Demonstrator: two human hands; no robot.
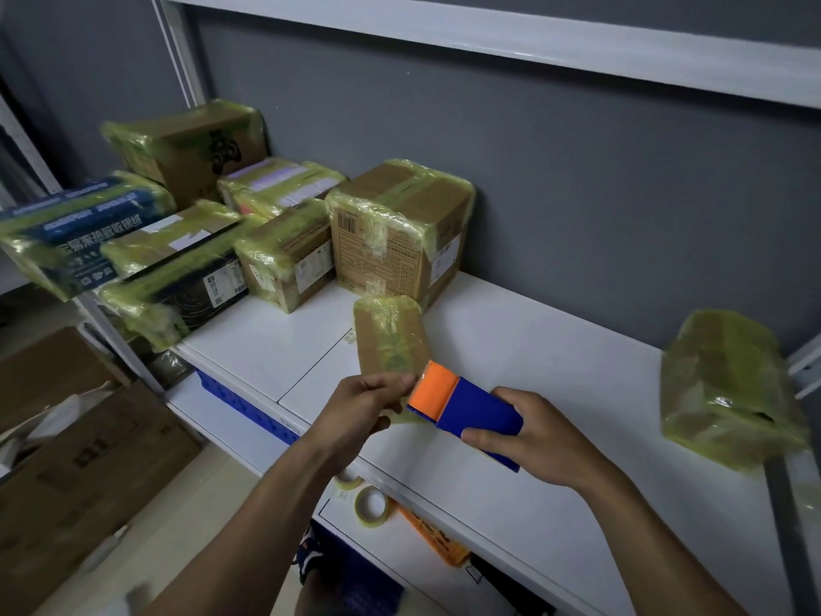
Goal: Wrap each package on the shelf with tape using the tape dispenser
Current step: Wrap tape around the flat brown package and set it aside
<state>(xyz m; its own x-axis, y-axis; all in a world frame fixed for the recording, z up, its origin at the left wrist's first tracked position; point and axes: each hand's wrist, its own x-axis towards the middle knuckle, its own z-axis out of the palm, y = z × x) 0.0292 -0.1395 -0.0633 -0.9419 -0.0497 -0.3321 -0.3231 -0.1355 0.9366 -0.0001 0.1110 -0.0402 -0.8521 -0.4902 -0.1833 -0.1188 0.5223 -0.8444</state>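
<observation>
Head camera looks forward and down, close over the white shelf (511,349), facing the grey wall (577,171).

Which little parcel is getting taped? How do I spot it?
Look at the white shelf, in front of the tall brown box by the wall. The left hand holds the small flat packet there, beside the orange-and-blue tape dispenser. It is the only thin, flat one.
</observation>
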